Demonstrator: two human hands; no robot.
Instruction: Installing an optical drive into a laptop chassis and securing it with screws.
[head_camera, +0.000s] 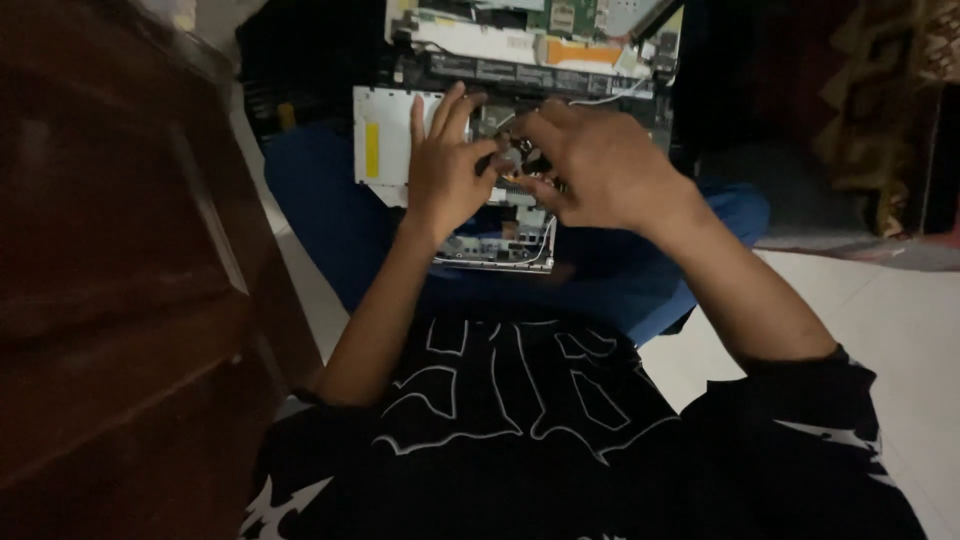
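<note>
Black shirt nearest; both hands pinch parts beside yellow label.

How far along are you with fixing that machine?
Done: the cover is off, so the circuit boards at the top lie bare. In hand: the left hand and right hand meet over a small metal part in the middle of the open device, which rests on blue cloth. Left: everything is still open and apart; nothing looks closed up yet.
</note>
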